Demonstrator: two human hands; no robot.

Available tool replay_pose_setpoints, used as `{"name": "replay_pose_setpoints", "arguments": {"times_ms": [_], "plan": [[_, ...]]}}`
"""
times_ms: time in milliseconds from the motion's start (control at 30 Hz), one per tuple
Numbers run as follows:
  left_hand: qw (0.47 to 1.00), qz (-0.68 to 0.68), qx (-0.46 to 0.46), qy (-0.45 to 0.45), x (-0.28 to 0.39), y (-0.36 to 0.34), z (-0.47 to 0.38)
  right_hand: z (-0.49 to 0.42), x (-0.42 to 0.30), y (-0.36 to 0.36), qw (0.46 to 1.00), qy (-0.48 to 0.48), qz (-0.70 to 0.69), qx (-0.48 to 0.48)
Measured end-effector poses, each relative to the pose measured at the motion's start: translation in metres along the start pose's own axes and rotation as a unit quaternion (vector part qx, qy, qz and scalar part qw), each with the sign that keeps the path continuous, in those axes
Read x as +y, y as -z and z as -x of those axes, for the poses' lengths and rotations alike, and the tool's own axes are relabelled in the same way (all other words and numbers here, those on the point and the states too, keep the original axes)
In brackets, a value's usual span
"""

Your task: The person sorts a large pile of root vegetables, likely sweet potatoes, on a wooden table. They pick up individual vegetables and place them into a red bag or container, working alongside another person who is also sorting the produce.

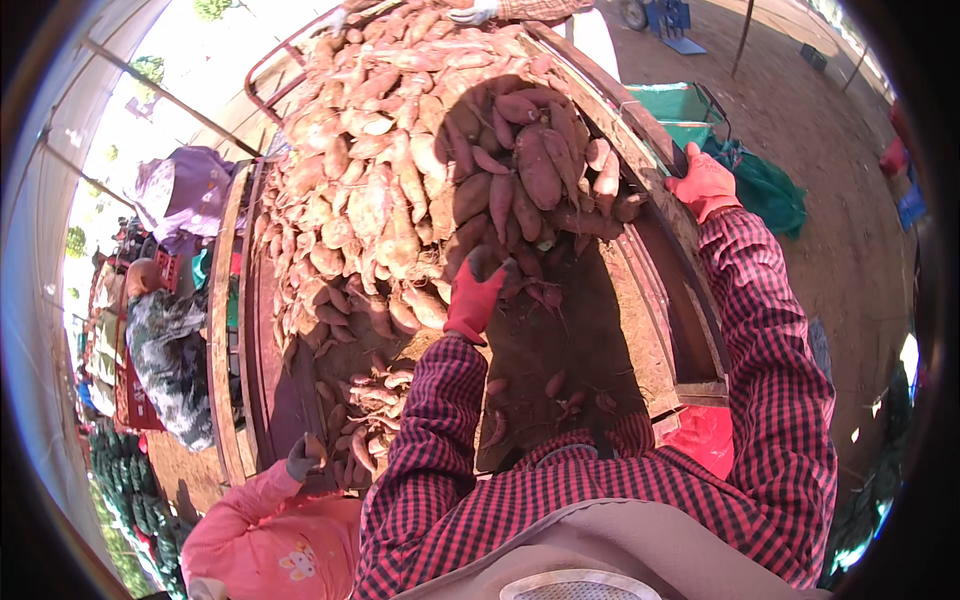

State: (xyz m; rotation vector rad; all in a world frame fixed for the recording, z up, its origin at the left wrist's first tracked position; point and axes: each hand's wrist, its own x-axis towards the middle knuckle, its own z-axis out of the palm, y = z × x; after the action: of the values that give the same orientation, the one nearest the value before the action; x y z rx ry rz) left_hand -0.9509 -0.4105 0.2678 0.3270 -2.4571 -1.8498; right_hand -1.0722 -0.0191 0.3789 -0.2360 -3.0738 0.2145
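Observation:
A large heap of sweet potatoes (390, 217) fills the far part of a truck or cart bed (555, 337) before me. My left hand (478, 294), in a red glove with dark fingers, is at the near edge of the heap. Its thumb and fingers are apart, and I see nothing held between them. Just beyond lie purple-red sweet potatoes (538, 176) in shadow. My right hand (705, 184), gloved in red too, grips the top of the right side rail (637, 120). Several small sweet potatoes (555, 384) are scattered on the bed nearer to me.
Another person's gloved hand (306, 457) holds a sweet potato at lower left, by a small pile (375, 405). A gloved hand (474, 12) works at the far end. Someone in camouflage (169, 352) is beyond the left side board (225, 322). Green cloth (765, 187) lies outside right.

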Motion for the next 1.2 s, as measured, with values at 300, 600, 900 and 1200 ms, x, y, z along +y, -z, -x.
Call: {"name": "replay_pose_setpoints", "arguments": {"times_ms": [300, 600, 900, 1200], "plan": [[0.878, -0.337, -0.023, -0.338, 0.102, -0.139, -0.235, -0.008, 0.003, 0.004, 0.997, -0.024, -0.067, -0.036], [0.79, -0.567, -0.117, -0.204, 0.096, -0.208, -0.327, -0.02, 0.004, 0.003, 0.988, -0.069, -0.094, -0.103], [0.804, -0.515, -0.17, -0.243, 0.022, -0.19, -0.199, -0.023, 0.001, -0.001, 0.991, -0.079, -0.037, -0.098], [0.801, -0.547, -0.21, -0.124, -0.183, -0.14, -0.032, -0.018, -0.002, -0.001, 0.994, -0.029, -0.065, -0.077]]}}
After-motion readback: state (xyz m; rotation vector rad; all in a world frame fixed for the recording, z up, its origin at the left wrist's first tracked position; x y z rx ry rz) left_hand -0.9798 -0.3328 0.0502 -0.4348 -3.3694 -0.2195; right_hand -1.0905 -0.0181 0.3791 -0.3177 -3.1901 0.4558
